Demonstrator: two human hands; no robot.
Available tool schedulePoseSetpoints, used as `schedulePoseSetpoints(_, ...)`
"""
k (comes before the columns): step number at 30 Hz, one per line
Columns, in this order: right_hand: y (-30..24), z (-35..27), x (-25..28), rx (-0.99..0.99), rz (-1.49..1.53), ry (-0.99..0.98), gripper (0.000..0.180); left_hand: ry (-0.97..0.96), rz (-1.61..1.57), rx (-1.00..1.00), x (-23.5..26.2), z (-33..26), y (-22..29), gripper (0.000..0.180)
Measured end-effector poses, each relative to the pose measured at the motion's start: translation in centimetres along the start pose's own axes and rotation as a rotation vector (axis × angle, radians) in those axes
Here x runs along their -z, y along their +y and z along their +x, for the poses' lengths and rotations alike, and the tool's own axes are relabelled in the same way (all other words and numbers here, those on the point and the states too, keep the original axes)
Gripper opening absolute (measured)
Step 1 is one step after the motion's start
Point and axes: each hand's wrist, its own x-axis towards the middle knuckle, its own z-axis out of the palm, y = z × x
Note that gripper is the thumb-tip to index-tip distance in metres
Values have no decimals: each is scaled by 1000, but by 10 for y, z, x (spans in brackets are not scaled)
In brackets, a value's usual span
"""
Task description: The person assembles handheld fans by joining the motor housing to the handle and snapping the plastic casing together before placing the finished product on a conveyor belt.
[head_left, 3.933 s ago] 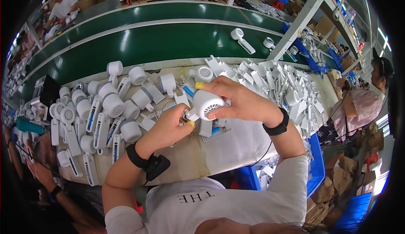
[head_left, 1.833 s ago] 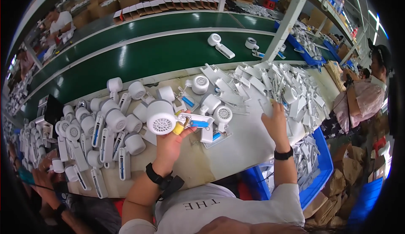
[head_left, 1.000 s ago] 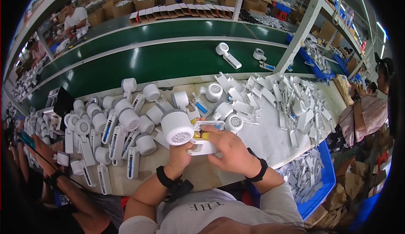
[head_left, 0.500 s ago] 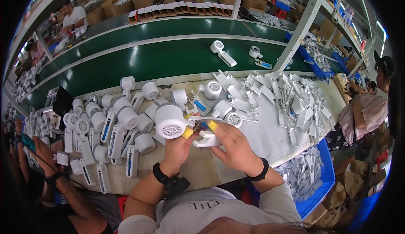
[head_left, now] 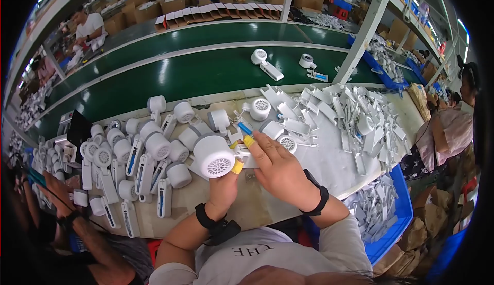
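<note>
A white handheld fan (head_left: 213, 154) with a round grille is held over the table in front of me. My left hand (head_left: 224, 190) is closed around the fan where its head meets the handle, below the grille. My right hand (head_left: 283, 172) is closed over the handle, its fingers stretched across the top and covering most of it. Yellow wraps sit on some fingertips of both hands. Just beyond my right fingertips lies an unclosed fan with a blue battery (head_left: 245, 128). Another fan head (head_left: 260, 109) rests behind it.
Many white fans (head_left: 146, 179) crowd the table to the left. Loose white handle shells (head_left: 360, 130) are heaped at the right, with more in a blue bin (head_left: 404, 208) below. A green conveyor (head_left: 200, 69) runs behind, carrying two fans. A co-worker's arm (head_left: 98, 238) is at the lower left.
The separate handle shell in my right hand has come up against the fan's handle, and my right fingers now lie over it. The fan has shifted slightly right, its grille tilted more toward me.
</note>
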Motion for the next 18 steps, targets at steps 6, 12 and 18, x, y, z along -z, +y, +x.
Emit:
schedulePoseSetpoints(6, 4, 10, -6, 73, 78, 41, 63, 17, -130, -120, -2, 12, 12, 34)
schedulePoseSetpoints(12, 26, -9, -10, -301, 884, -324, 44, -154, -39, -157, 7, 12, 29, 32)
schedulePoseSetpoints(18, 4, -9, 1, -253, 866, 105, 29, -224, -195, -103, -12, 12, 39, 29)
